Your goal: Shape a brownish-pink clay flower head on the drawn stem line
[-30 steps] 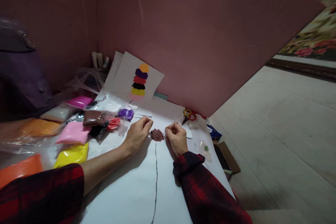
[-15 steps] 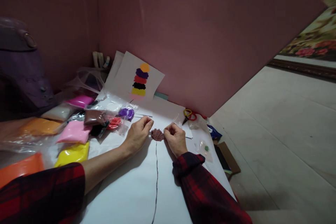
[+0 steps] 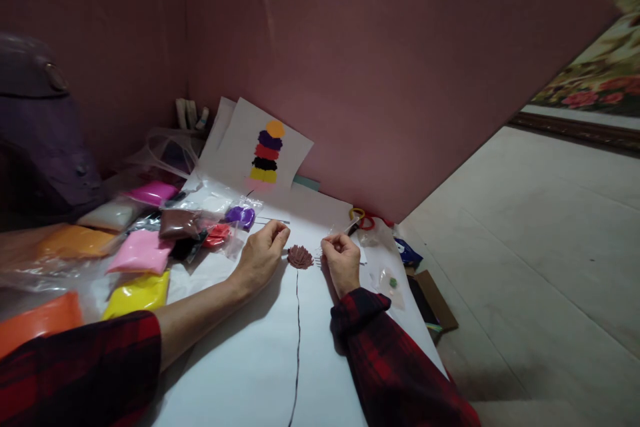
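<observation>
**Both hands beside the brown flower, fingers pinched**

The brown flower (image 3: 300,257) lies on the white paper (image 3: 235,367), between your two hands, at the top of the thin dark line (image 3: 299,340) that looks like its stem. Your left hand (image 3: 261,255) is just beside it, with the thumb and the forefinger together. Your right hand (image 3: 343,260) is on the other side, a little apart from it, also with thumb and forefinger together. I cannot tell if some small bit is between the fingertips of either hand. Near the right fingertips there are thin dark strips (image 3: 319,261), next to the flower.

In my judgement, the step in hand is fine work on the petals of the flower, which appears already quite full. The next move, I think, calls for a light fingertip touch at its edge, so that the petals are not pressed flat. Please take care also that your right wrist does not drag the strips.
</observation>
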The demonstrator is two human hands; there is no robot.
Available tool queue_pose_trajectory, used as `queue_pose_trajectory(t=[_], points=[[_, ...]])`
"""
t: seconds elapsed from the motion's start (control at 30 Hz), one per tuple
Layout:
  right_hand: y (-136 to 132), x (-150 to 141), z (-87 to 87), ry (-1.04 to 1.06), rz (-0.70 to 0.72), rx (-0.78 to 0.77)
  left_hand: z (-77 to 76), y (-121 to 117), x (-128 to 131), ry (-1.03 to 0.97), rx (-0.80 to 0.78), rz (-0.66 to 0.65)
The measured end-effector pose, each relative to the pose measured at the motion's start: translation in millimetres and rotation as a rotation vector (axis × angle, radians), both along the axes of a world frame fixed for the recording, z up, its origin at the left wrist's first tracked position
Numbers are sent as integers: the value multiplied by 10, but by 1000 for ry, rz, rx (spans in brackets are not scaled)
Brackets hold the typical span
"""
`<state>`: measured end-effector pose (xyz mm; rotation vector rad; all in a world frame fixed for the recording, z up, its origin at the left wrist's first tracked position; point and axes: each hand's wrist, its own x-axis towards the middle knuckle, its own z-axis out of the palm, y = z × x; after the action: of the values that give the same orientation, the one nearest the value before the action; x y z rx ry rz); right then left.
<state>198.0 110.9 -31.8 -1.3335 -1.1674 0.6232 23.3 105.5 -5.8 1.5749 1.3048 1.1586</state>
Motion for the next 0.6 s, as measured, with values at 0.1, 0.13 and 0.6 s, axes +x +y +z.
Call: queue_pose_trajectory(t=[0.1, 0.13, 0.6], points=[[8, -3, -5, 94, 15, -35, 40, -5, -8, -23, -19, 82], [5, -7, -3, 107, 21, -40, 47, -2, -9, -26, -25, 108], [-23, -51, 55, 154, 78, -27, -23, 54, 6, -193, -18, 97]])
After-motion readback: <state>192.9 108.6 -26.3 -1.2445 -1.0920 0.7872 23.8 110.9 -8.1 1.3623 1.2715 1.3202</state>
